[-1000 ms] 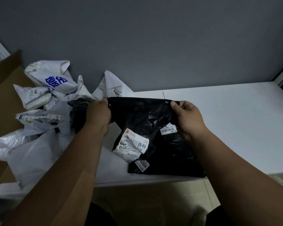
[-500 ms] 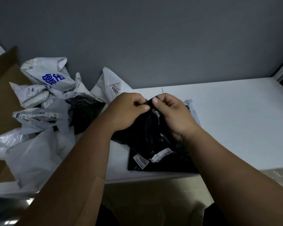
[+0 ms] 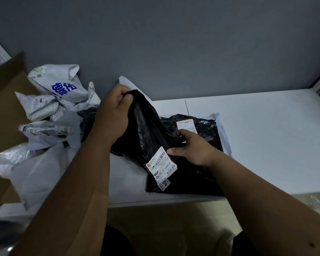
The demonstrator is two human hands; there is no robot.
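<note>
The left hand (image 3: 112, 115) grips the bunched top of a black plastic mailer bag (image 3: 146, 130), held up over the near left of the white surface (image 3: 266, 135). Apart from it, the right hand (image 3: 190, 146) pinches the bag lower down, beside its white barcode label (image 3: 161, 164). Crumpled white plastic mailers (image 3: 50, 111) are piled at the far left.

The black mailer bag (image 3: 144, 130), crumpled and glossy, stretches slantwise from the left hand (image 3: 113, 115), which grips its raised top, down to the right hand (image 3: 190, 146). Its white label (image 3: 161, 163) lies just below the right thumb.
</note>
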